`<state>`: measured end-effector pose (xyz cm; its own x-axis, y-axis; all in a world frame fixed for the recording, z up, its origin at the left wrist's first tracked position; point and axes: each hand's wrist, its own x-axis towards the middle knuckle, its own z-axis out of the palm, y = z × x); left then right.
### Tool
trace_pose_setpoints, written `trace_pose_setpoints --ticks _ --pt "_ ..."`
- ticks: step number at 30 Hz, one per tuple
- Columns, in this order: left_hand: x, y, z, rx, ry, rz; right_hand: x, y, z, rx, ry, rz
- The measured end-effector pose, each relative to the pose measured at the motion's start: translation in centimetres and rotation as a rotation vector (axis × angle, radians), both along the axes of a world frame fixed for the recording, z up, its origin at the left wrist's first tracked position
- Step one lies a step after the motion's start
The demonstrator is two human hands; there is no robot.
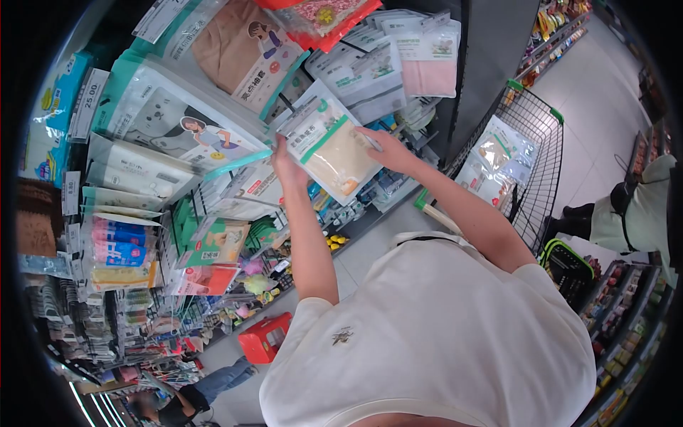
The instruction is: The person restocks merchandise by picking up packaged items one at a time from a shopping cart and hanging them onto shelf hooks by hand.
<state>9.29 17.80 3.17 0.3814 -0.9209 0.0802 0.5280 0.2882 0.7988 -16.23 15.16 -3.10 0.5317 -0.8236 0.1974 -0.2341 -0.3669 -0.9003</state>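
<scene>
A clear-fronted package (331, 146) with a green band and beige cloth-like contents is held up in front of the hanging rack. My left hand (286, 162) grips its left edge, the thumb near the upper corner. At the right edge, my right hand (389, 151) holds the package with fingers on its front. Just behind it hang grey packs (366, 82) and a pack with pink contents (430, 60). To the left of my left hand is a large pack with a cat picture (174, 121).
A wire shopping cart (544, 153) with green corners holds several flat packages (498, 153) on the right. A red box (265, 337) sits on the floor. One person (188, 402) is at the lower left, another (626, 213) at the right, beside a black-and-green basket (567, 265).
</scene>
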Motion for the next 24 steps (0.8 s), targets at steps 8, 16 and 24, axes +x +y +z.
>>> trace_pose_setpoints --ticks 8,16,24 --pt "-0.4 0.3 -0.9 0.006 0.025 0.034 -0.2 0.4 -0.9 0.01 0.041 -0.024" --pt "-0.6 -0.4 -0.2 -0.009 0.014 0.044 0.2 0.1 0.2 0.003 -0.042 -0.105" --pt "-0.9 0.2 -0.4 0.024 0.029 0.078 0.5 0.3 -0.6 -0.015 0.007 -0.104"
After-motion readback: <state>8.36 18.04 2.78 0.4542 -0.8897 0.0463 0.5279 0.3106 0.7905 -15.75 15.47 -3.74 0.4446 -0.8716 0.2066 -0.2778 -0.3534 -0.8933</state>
